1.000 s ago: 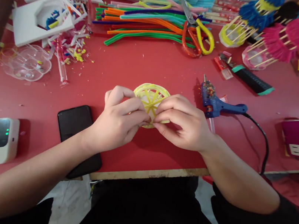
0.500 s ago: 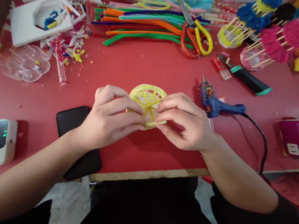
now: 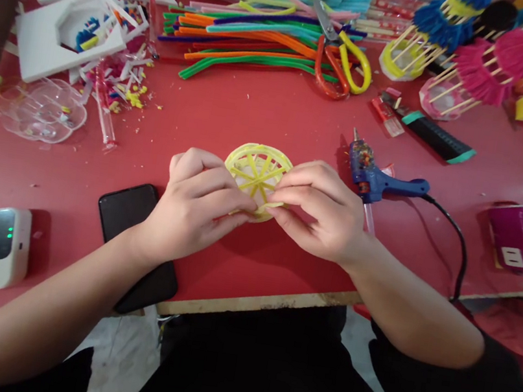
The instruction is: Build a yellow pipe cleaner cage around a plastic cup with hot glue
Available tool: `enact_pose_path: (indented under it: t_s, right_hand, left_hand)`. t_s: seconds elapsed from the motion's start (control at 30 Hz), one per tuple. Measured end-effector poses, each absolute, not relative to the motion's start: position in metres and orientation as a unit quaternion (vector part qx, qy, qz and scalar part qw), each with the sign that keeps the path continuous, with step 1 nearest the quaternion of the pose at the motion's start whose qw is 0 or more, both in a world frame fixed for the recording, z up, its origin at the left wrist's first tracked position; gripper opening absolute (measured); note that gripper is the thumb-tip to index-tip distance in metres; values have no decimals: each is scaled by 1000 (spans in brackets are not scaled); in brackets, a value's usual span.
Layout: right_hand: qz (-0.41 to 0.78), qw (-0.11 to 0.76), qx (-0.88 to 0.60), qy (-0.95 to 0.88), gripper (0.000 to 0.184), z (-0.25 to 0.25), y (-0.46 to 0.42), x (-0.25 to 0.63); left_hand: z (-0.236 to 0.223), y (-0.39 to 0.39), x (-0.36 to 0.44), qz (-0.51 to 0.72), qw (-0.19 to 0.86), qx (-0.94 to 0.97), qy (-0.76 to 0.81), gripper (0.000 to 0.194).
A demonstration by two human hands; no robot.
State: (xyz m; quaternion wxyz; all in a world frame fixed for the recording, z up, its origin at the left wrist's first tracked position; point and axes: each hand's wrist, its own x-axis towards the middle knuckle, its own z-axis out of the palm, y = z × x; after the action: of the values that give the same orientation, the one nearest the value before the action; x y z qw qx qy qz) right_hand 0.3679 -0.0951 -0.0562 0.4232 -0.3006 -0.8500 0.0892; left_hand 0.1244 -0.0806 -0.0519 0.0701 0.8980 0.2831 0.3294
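Note:
Between my hands is a round yellow frame [image 3: 258, 172] with spokes crossing its top, close to the front of the red table. My left hand [image 3: 203, 207] is closed at its left and near side, fingertips on the near rim. My right hand [image 3: 321, 211] pinches a short pale-yellow strip [image 3: 274, 205] that lies along the near rim. The fingers of both hands cover part of the frame's sides. Right of my right hand a blue hot glue gun [image 3: 376, 179] lies on its side. A black phone [image 3: 129, 206] lies partly under my left forearm.
Coloured pipe cleaners [image 3: 255, 38] lie across the back, with open scissors [image 3: 338, 57] on them. A cutter knife [image 3: 437, 138] and pink tasselled stick model [image 3: 496, 74] are at right. White foam board [image 3: 38, 45], scraps and a clear tray [image 3: 41, 111] stand left.
The yellow frame has tilted slightly, showing more of its spoked top. My right fingertips have moved a little left with the strip, which now sits flatter along the rim.

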Motion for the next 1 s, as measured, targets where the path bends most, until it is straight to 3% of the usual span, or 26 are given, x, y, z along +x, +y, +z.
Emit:
enact_pose_path:
  t_s: [0.23, 0.4, 0.57, 0.73, 0.8, 0.9, 1.0]
  right_hand:
    - [63, 448, -321, -832, 4, -66, -94, 361]
    - [17, 410, -316, -856, 5, -56, -99, 360]
    - [-60, 380, -461, -800, 6, -17, -95, 413]
    - [-58, 299, -637, -708, 4, -8, -66, 484]
    - [-11, 261, -649, -714, 6, -14, -46, 495]
    - [25, 204, -646, -735, 10, -24, -4, 491]
    - [29, 194, -645, -738, 14, -37, 50, 473]
  left_hand:
    - [-51, -82, 127, 331, 69, 894, 296, 17]
    - [-50, -82, 126, 344, 38, 892, 290, 4]
    - [-50, -80, 126, 360, 14, 892, 274, 5]
    - [-48, -80, 127, 360, -5, 902, 238, 36]
    - [-44, -82, 130, 346, 14, 913, 214, 34]
    - [-34, -87, 135, 311, 81, 921, 220, 8]
    - [-19, -91, 140, 245, 163, 915, 277, 14]
